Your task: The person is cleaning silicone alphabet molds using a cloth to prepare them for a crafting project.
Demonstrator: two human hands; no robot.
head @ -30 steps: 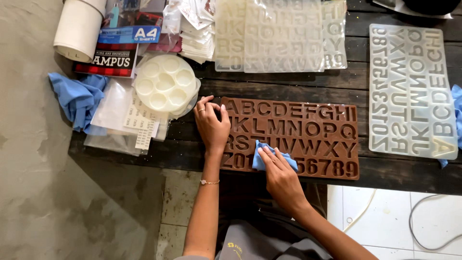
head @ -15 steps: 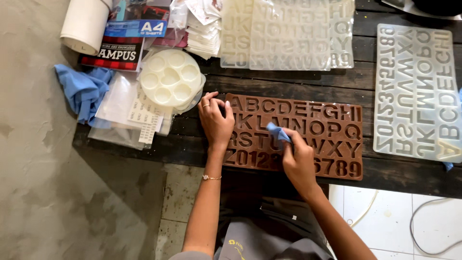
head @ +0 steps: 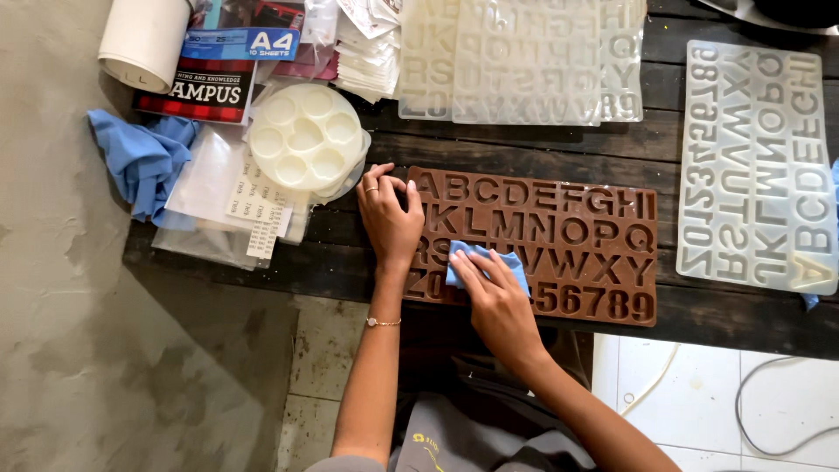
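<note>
A brown silicone mould [head: 568,232] with raised letters and numerals lies flat on the dark wooden table [head: 524,144]. My left hand [head: 389,217] presses down on the mould's left end, fingers spread over its top corner. My right hand [head: 494,293] holds a small blue cloth [head: 479,260] against the mould's lower left rows, fingers flat on top of it. The cloth covers part of those characters.
Translucent letter moulds lie at the back [head: 524,57] and at the right [head: 760,166]. A round white palette mould [head: 304,138], plastic bags with labels, a blue rag [head: 140,162], a paper pack and a white roll [head: 144,39] crowd the left. A cable [head: 760,419] lies on the floor tiles.
My right hand has slid the blue cloth from the mould's middle rows down and left to its lower left rows. My left hand stays on the left end.
</note>
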